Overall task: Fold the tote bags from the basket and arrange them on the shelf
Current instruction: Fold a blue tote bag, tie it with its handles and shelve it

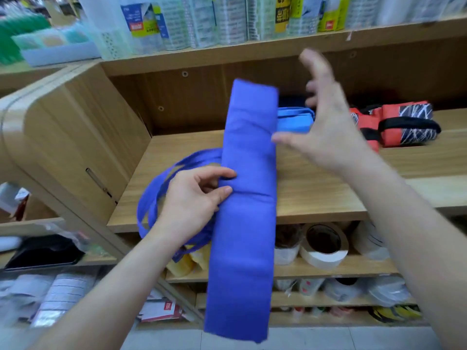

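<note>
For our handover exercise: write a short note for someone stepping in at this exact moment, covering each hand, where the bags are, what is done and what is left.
Left hand: pinching the purple tote bag at mid-length.
Right hand: open, empty, raised beside the bag's top.
Purple tote bag: folded into a long narrow strip, its lower part hanging past the shelf edge, handles loose on the left.
Done: light blue bag and orange patterned bag lie folded on the shelf.
Left: fold the strip shorter, tuck the handles, set it beside the others. Basket not in view.
</note>
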`<state>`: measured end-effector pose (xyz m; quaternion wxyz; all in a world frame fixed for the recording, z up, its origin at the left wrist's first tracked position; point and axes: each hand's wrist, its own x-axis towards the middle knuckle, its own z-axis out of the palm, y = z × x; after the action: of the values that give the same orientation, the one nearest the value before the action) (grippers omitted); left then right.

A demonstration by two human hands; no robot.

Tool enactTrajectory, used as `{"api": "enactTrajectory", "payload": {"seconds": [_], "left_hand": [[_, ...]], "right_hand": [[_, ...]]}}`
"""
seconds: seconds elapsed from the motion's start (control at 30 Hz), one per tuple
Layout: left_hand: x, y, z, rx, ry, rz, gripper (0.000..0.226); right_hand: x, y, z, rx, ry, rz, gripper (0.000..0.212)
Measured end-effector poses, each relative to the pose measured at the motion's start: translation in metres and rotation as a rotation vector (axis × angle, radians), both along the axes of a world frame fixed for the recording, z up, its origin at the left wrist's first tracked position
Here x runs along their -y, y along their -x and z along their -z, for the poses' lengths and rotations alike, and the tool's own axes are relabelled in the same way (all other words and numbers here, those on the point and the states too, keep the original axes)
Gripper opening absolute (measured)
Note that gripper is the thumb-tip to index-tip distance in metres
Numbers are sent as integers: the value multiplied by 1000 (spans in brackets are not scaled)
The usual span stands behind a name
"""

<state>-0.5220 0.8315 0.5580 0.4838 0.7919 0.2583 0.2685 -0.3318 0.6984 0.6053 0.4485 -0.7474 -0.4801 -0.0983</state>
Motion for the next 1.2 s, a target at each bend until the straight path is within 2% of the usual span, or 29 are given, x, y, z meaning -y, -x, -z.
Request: {"api": "enactTrajectory", "payload": {"seconds": [0.03, 0.1, 0.17, 0.23, 0.3, 0.37, 0.43, 0.5, 0.6, 0.67, 0.7, 0.73, 0.8, 0.9, 0.93, 0.97, 1.0, 1.03, 1.1, 1.17, 1.2], "left_hand": [[1, -1, 4, -27, -30, -32, 33], [2, -1, 11, -72, -174, -74, 26], [1, 3, 13, -143, -491, -81, 22], [-4, 14, 9, -130, -731, -3, 20], [-15, 31, 6, -156, -779, 264, 46], [-21, 48, 5, -367, -711, 542, 80], [-20, 56, 9, -558, -828, 619, 96], [-15, 57, 15, -528, -889, 558, 96], [-13, 54, 7, -447, -770, 538, 89], [-13, 54, 5, -498, -797, 567, 96], [-14, 54, 7, -521, -813, 555, 98], [-13, 52, 9, -506, -820, 515, 95], [-11, 47, 14, -366, -764, 404, 72], [-6, 39, 12, -205, -493, 303, 16], [-2, 36, 7, -175, -374, 296, 12], [-2, 35, 4, -127, -255, 304, 18], [-3, 34, 1, -86, -133, 320, 34], [-6, 35, -2, -76, -12, 316, 49], [-14, 37, -7, -134, 164, 278, 70], [-11, 37, -16, -204, 158, 221, 81], [-8, 35, -18, -229, 89, 160, 80]], "right_hand": [[-1, 9, 17, 22, 101, -66, 92], [-2, 24, 48, 33, 266, -251, 56], [-2, 28, 62, 22, 317, -362, 23], [-2, 23, 57, 32, 364, -378, 12], [-1, 18, 49, 54, 420, -393, 12], [1, 15, 46, 80, 466, -424, 28], [5, 15, 43, 96, 515, -442, 48], [12, 15, 37, 68, 594, -460, 58], [24, 16, 29, 33, 795, -536, 70], [30, 21, 33, 118, 884, -518, 86], [32, 25, 40, 183, 862, -460, 88], [32, 30, 46, 207, 787, -394, 83], [32, 36, 56, 133, 579, -345, 62], [27, 42, 54, -111, 401, -309, 23], [25, 46, 51, -175, 366, -264, 29], [22, 50, 51, -206, 303, -223, 45], [19, 54, 51, -213, 260, -179, 55], [17, 57, 51, -207, 241, -119, 56], [11, 61, 56, -163, 234, 4, 38], [8, 66, 57, -164, 181, 69, 27], [7, 68, 58, -178, 146, 81, 34]]}}
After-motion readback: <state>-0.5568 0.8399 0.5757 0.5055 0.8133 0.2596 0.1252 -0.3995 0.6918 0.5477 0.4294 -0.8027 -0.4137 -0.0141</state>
